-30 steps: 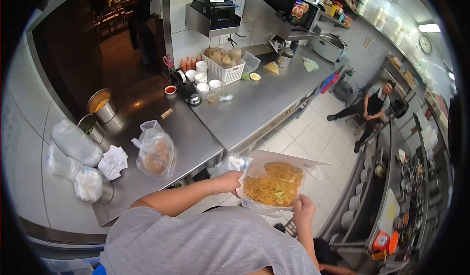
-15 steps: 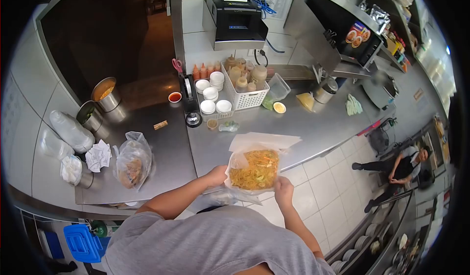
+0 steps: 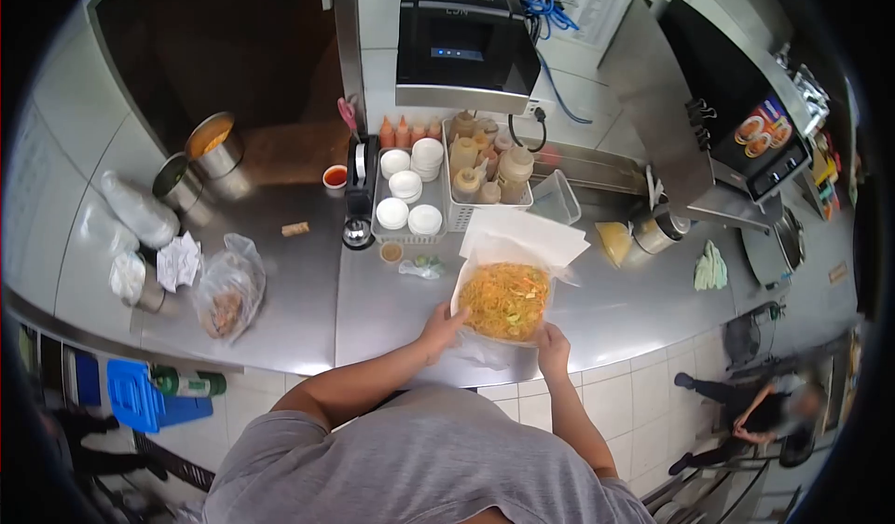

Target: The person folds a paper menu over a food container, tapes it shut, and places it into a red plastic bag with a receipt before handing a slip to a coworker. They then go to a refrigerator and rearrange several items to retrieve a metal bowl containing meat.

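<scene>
An open white takeout box [image 3: 456, 293] filled with orange-yellow noodles [image 3: 504, 302] is between my hands at the counter's front edge. Its white lid flap [image 3: 518, 237] stands raised on the far side. My left hand [image 3: 444, 330] is closed on the box's left side, near the front corner. At the front right corner, my right hand [image 3: 553, 347] grips it with the fingers curled. Clear plastic [image 3: 485, 349] shows under the box's near edge. Just beyond its left side lie a small clear packet [image 3: 422, 268] with something green and a little brown sauce cup [image 3: 392, 253].
Behind are a tray of white cups [image 3: 406, 185], a basket of sauce bottles [image 3: 489, 170] and a printer [image 3: 466, 44]. A knotted plastic bag [image 3: 230, 286] and metal pots [image 3: 214, 144] stand left. A cloth [image 3: 710, 267] lies right, and a person [image 3: 760, 412] sits beyond.
My hands have carried the box forward and slightly right, farther over the counter. The head view has shifted, and the lid flap now looks more upright.
</scene>
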Tool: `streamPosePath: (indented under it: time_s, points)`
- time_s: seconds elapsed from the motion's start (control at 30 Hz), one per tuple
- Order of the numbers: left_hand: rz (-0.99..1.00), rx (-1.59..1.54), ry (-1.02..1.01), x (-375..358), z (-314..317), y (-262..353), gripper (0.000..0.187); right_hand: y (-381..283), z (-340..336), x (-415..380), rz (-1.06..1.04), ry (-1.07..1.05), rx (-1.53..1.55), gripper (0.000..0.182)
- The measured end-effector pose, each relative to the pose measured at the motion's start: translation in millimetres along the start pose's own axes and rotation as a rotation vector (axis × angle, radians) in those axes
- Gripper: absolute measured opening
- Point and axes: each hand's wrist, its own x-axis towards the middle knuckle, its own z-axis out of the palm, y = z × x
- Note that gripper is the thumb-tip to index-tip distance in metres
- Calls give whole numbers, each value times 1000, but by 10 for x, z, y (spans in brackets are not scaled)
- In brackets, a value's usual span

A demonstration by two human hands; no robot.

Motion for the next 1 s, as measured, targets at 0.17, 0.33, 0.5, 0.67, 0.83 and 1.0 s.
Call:
streamPosePath:
  time_s: [0.17, 0.33, 0.5, 0.67, 0.83, 1.0]
  points:
    - [-25, -100, 24, -133, 153, -224, 54, 161, -398, 94, 368, -498, 231, 25]
    - [-117, -163, -187, -425, 73, -368, 27, 280, -834, 265, 305, -563, 254, 27]
    - [-118, 207, -54, -1001, 91, 33, 40, 487, -1257, 194, 440, -834, 14, 27]
    - [733, 885, 587, -651, 438, 194, 55, 272, -936, 743, -265, -119, -15, 59]
    - [668, 1015, 511, 48, 350, 660, 35, -67, -573, 1503, -188, -248, -140, 23]
    - [683, 910, 587, 22, 87, 1150, 18, -489, -765, 1606, -298, -102, -20, 5]
